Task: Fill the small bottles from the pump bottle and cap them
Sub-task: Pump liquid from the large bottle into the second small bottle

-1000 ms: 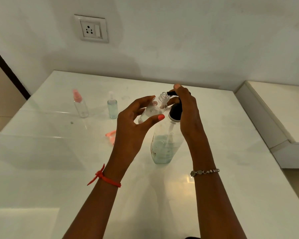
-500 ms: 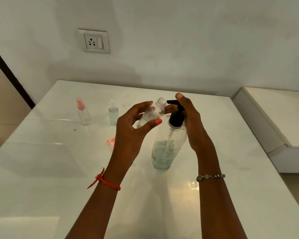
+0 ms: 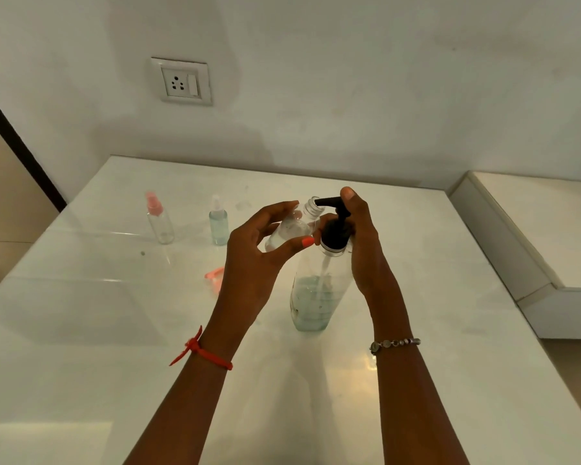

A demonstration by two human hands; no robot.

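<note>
A clear pump bottle with a black pump head stands mid-table, about a third full of pale blue liquid. My right hand wraps its neck, the forefinger resting on top of the pump. My left hand holds a small clear uncapped bottle, tilted, its open mouth right at the black spout. A little liquid shows inside it. A pink spray cap lies on the table, partly hidden by my left wrist.
On the white glossy table at the back left stand a small clear bottle with a pink cap and a small bottle of blue liquid with a clear cap. A white ledge adjoins the right side.
The pump head has risen from pressed down to up, with my right forefinger still on it. The view has tilted up slightly. My left hand keeps the small bottle at the spout.
</note>
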